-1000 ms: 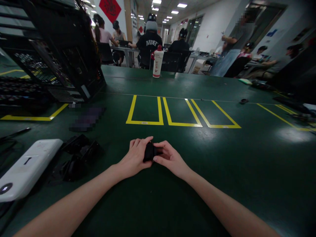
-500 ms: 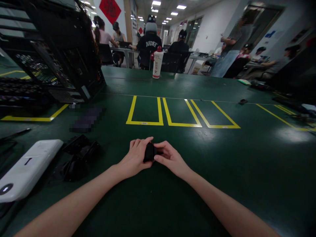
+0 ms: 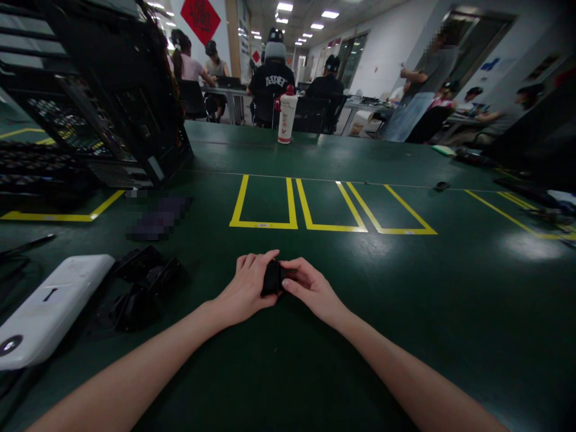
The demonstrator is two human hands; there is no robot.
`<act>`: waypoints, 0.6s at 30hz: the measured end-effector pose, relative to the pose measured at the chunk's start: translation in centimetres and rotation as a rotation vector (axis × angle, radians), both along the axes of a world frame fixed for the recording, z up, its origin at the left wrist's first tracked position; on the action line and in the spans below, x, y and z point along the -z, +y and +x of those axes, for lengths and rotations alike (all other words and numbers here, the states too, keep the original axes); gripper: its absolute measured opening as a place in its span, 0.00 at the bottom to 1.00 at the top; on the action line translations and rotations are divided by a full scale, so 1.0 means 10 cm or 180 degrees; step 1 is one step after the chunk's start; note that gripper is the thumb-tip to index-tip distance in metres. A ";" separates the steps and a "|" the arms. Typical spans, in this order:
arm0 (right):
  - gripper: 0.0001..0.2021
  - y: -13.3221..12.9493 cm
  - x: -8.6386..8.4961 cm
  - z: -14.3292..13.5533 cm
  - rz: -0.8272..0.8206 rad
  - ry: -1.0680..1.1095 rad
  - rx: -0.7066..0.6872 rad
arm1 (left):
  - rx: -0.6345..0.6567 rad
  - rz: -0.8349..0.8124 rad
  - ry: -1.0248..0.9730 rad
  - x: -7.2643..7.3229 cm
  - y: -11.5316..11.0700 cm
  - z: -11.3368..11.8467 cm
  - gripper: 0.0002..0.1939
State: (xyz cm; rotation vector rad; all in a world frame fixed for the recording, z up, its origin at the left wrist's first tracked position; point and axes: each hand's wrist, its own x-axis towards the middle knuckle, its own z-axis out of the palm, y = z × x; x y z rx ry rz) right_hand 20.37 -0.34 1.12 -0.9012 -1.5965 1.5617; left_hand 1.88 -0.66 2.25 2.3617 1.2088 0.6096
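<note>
A small black object [image 3: 271,278] rests at the middle of the dark green table [image 3: 279,372], between my hands. My left hand [image 3: 246,287] is closed round its left side, with the thumb at the near edge and the fingers at the far edge. From the right, my right hand [image 3: 312,288] pinches the object's right end with thumb and fingertips. The fingers hide part of the object, and its details are too dark to make out.
Black parts [image 3: 135,288] and a white device [image 3: 54,309] lie to the left. Behind them stands an open computer case [image 3: 121,102]. Yellow tape [image 3: 265,225] marks the table ahead, with a bottle [image 3: 287,117] farther back. People sit beyond.
My right thumb has shifted very slightly on the black object. Both hands otherwise stay in the same place.
</note>
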 end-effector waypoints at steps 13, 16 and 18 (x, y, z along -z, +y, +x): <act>0.17 0.01 -0.02 0.02 -0.0075 0.0017 -0.0085 | -0.0027 -0.0045 0.0019 -0.01 -0.01 -0.01 0.35; 0.11 0.01 0.01 -0.01 -0.0109 0.0123 0.0052 | 0.0009 0.0037 0.0038 0.00 0.00 0.00 0.35; 0.10 0.01 0.02 -0.02 -0.0103 0.0119 0.0151 | 0.0012 0.0063 0.0041 0.00 0.00 0.01 0.35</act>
